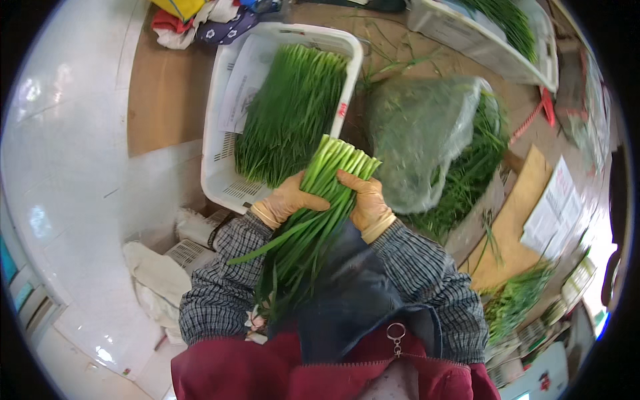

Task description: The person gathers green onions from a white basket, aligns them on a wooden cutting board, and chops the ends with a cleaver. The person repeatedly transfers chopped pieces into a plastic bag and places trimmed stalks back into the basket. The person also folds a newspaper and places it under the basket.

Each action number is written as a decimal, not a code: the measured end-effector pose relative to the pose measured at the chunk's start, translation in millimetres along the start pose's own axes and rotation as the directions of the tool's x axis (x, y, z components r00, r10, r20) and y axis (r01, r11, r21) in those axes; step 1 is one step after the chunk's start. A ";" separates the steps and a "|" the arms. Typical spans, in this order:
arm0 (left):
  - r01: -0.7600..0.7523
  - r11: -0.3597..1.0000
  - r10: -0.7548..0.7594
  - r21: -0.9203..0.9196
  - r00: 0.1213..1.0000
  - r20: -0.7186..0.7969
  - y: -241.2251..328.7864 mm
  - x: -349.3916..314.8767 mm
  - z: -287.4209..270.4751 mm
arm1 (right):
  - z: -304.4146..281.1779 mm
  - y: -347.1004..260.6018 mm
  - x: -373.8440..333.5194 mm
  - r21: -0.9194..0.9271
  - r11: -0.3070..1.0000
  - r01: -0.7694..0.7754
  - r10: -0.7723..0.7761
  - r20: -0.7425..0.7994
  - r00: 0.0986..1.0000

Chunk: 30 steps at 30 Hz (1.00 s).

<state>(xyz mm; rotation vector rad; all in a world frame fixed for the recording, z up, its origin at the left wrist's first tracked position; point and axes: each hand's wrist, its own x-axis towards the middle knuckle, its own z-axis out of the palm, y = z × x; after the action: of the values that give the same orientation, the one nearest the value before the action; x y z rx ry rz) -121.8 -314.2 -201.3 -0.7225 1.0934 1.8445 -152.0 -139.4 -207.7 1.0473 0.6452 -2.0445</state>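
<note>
A thick bunch of garlic chives [327, 200] is held between my two gloved hands, its pale cut ends pointing away from me and its green leaves hanging toward my lap. My left hand [292, 199] grips the bunch from the left, thumb across the stems. From the right, my right hand [365, 201] closes round it, thumb near the cut ends. A few leaves stick out to the left over my sleeve. Just beyond my hands stands a white plastic crate [215, 150], with a large pile of neatly laid chives [290, 110] inside and a paper sheet [245, 87] along its left wall.
Right of the crate, a clear plastic bag [423, 133] partly covers loose greens [460, 190]. Another white crate [467, 50] with chives stands at the far right. Cardboard [510, 220], a printed sheet [552, 212] and more greens [517, 300] lie at the right. Cloths [207, 23] lie far left.
</note>
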 end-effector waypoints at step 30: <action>0.046 0.728 0.507 0.684 0.636 -0.582 91.9 158.3 -362.5 | 187.5 90.9 396.6 -0.767 0.639 0.058 -0.216 -0.106 0.971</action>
<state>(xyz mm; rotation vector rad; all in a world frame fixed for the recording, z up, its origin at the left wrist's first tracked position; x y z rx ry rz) -257.6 -601.4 -454.4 -0.9456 2.3502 1.1592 -323.7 -477.2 -446.6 0.6750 1.5677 -1.5092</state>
